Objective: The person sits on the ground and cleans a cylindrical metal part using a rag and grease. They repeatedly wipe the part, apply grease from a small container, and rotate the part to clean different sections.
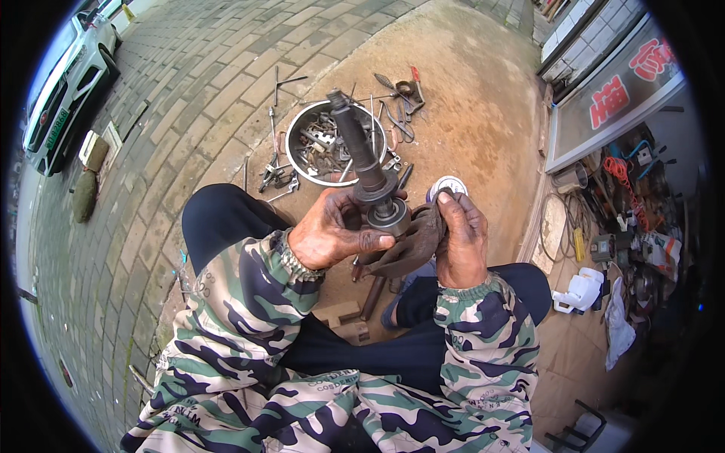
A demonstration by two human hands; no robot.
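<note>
A dark, greasy metal shaft (356, 143) stands tilted in front of me, with a shiny ball bearing (389, 217) on its near end. My left hand (332, 230) is wrapped round the lower part of the shaft, thumb against the bearing. Between the thumb and fingers of my right hand (462, 238) is pinched a dirty brown rag (411, 245), which hangs beside the bearing and under it. Past the shaft sits a round metal basin (296, 167) full of loose metal parts; the shaft hides some of it.
Pliers (399, 122) and other hand tools lie around the basin. A white-lidded round tin (448, 186) stands beyond my right hand. Wooden blocks (337, 313) lie between my feet. On the right are a white plastic jug (578, 291) and cluttered tools; a white car (72, 83) is parked far left.
</note>
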